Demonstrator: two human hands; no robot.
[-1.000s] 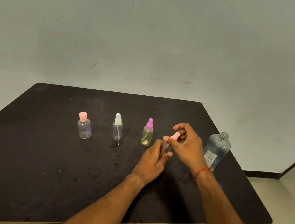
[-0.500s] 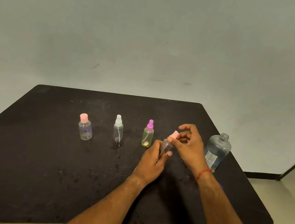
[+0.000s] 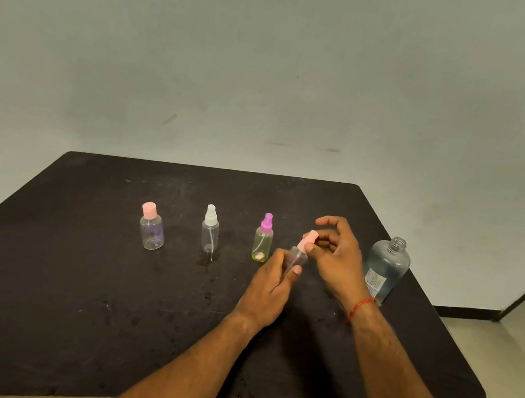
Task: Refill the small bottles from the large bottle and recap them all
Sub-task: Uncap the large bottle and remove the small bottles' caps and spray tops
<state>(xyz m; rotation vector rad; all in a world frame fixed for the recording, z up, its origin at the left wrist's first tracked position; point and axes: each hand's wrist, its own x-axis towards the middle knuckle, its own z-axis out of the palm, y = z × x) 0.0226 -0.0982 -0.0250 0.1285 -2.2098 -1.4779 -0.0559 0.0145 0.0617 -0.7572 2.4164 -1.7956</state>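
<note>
On the dark table (image 3: 72,288), my left hand (image 3: 269,286) grips a small clear spray bottle (image 3: 297,256) by its body, tilted slightly right. My right hand (image 3: 335,256) pinches that bottle's pale pink spray cap (image 3: 310,238) with thumb and fingers. To the left stand three capped small bottles: a clear one with a pink cap (image 3: 151,227), a clear one with a white sprayer (image 3: 210,230), and a yellowish one with a purple sprayer (image 3: 263,239). The large clear bottle (image 3: 387,266) stands uncapped to the right of my right hand.
The table's right edge (image 3: 459,343) drops to a pale floor close behind the large bottle. A plain wall stands beyond the table's far edge. Wet smears mark the tabletop near the bottles.
My right hand's fingers have shifted around the pink cap, spreading a little, while my left hand keeps holding the bottle in the same spot.
</note>
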